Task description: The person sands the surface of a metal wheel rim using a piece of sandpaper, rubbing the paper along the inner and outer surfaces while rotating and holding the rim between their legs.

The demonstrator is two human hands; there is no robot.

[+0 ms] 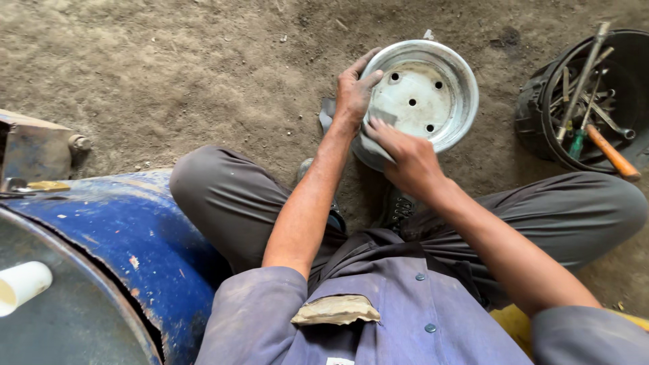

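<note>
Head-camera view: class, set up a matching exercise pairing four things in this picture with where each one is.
Things:
1. round silver metal wheel rim
2. black bucket of hand tools
3. blue painted metal drum
4. white plastic cup

Places:
A. bottom left corner, on the grey drum top
B. on the dirt at the right edge
C. between the left hand and right hand
D. beside the person's left knee

Pairs: 1-C, 2-B, 3-D, 4-A
</note>
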